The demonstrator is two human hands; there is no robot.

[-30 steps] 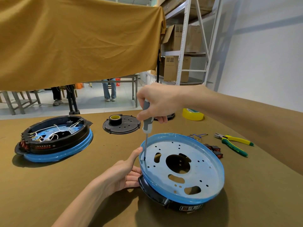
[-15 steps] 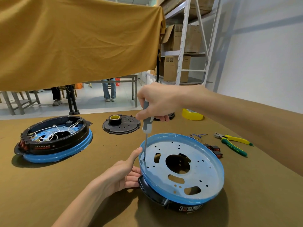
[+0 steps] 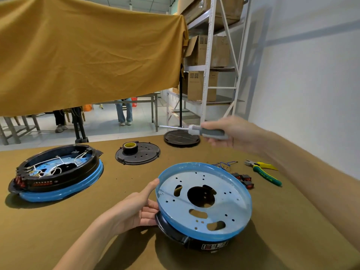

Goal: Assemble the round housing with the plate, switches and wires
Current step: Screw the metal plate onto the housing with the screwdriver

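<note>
A round black housing (image 3: 175, 233) sits near me with a blue perforated plate (image 3: 229, 203) on top. My left hand (image 3: 134, 209) holds its left rim, thumb on the plate's edge and fingers against the black side. My right hand (image 3: 231, 133) is raised over the far right of the table and grips a grey-handled screwdriver (image 3: 206, 131) held level, its shaft pointing left. Red switches (image 3: 244, 179) and loose blue wires (image 3: 224, 164) lie just right of the housing.
A second housing (image 3: 56, 174) with white wiring sits at the left. A black cover (image 3: 140, 154) with a tape roll (image 3: 130, 147) on it lies at the back, another black disc (image 3: 182, 138) beyond it. Yellow-green pliers (image 3: 263, 171) lie at right.
My right hand has lifted the screwdriver off the plate's left edge and swung it up and to the right, now level. My left hand has stayed on the rim.
</note>
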